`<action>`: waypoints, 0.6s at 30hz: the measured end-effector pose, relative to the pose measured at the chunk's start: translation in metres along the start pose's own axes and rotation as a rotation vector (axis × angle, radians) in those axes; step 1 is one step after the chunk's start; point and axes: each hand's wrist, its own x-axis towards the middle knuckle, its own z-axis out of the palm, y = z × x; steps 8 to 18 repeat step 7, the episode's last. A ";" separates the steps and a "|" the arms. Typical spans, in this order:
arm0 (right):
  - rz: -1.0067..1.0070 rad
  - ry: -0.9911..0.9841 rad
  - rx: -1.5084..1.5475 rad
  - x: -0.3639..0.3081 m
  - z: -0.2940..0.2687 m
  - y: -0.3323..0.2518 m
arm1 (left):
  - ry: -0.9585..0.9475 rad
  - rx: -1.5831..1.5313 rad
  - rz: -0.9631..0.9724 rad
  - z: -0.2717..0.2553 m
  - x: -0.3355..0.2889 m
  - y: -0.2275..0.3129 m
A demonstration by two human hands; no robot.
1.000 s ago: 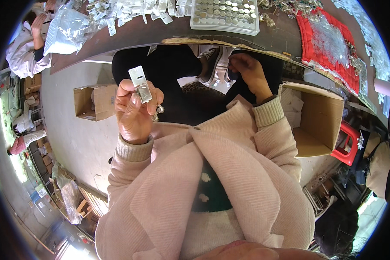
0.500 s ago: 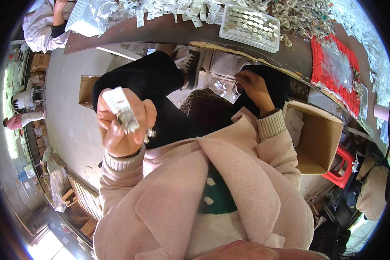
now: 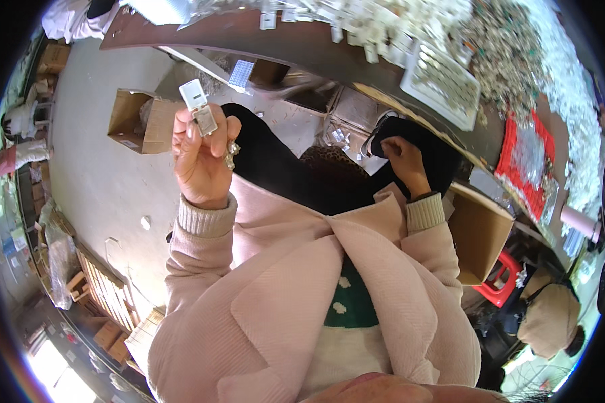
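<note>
My left hand (image 3: 202, 164) is raised at the left, fingers closed round a small plastic case (image 3: 194, 96). The case stands tilted above my fingertips, white at its upper part and clear below. Several small shiny pieces (image 3: 232, 154) hang beside the palm, under the bent fingers. On the right, my right hand (image 3: 407, 161) is over my black trouser leg (image 3: 430, 141). Its fingers are curled, and whatever may lie inside them is hidden.
Ahead is a dark table (image 3: 235, 33) with heaped white plastic cases (image 3: 376, 27), a tray of round pieces (image 3: 444, 80), a metal-part pile (image 3: 504, 54) and red cloth (image 3: 524, 168). Cardboard boxes (image 3: 474, 235) and a red stool (image 3: 501, 282) stand right; another carton (image 3: 138, 121) stands left.
My left hand has moved up and away from me with the case, which shows more clearly. The whole view has shifted; my black-clad left leg has swung lower. My right hand stays near my lap.
</note>
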 end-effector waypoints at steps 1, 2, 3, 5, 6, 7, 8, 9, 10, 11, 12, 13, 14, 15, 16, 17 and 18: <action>-0.032 -0.041 -0.004 0.003 0.006 -0.007 | 0.027 -0.026 -0.007 -0.014 0.009 0.000; -0.036 -0.086 -0.011 0.008 0.012 -0.013 | 0.056 -0.039 0.001 -0.028 0.018 -0.002; -0.007 -0.136 -0.024 0.014 0.018 -0.019 | 0.098 -0.054 0.009 -0.040 0.027 -0.006; -0.049 -0.258 -0.090 0.033 0.036 -0.030 | 0.034 -0.081 0.005 -0.066 0.048 -0.009; -0.105 -0.304 -0.112 0.045 0.048 -0.034 | -0.057 -0.062 0.004 -0.075 0.059 -0.010; -0.246 -0.339 -0.082 0.061 0.063 -0.040 | -0.110 -0.037 -0.015 -0.086 0.073 0.002; -0.246 -0.339 -0.082 0.061 0.063 -0.040 | -0.110 -0.037 -0.015 -0.086 0.073 0.002; -0.246 -0.339 -0.082 0.061 0.063 -0.040 | -0.110 -0.037 -0.015 -0.086 0.073 0.002; -0.246 -0.339 -0.082 0.061 0.063 -0.040 | -0.110 -0.037 -0.015 -0.086 0.073 0.002; -0.246 -0.339 -0.082 0.061 0.063 -0.040 | -0.110 -0.037 -0.015 -0.086 0.073 0.002; -0.246 -0.339 -0.082 0.061 0.063 -0.040 | -0.110 -0.037 -0.015 -0.086 0.073 0.002; -0.246 -0.339 -0.082 0.061 0.063 -0.040 | -0.110 -0.037 -0.015 -0.086 0.073 0.002; -0.246 -0.339 -0.082 0.061 0.063 -0.040 | -0.110 -0.037 -0.015 -0.086 0.073 0.002; -0.246 -0.339 -0.082 0.061 0.063 -0.040 | -0.110 -0.037 -0.015 -0.086 0.073 0.002; -0.246 -0.339 -0.082 0.061 0.063 -0.040 | -0.110 -0.037 -0.015 -0.086 0.073 0.002; -0.246 -0.339 -0.082 0.061 0.063 -0.040 | -0.110 -0.037 -0.015 -0.086 0.073 0.002; -0.246 -0.339 -0.082 0.061 0.063 -0.040 | -0.110 -0.037 -0.015 -0.086 0.073 0.002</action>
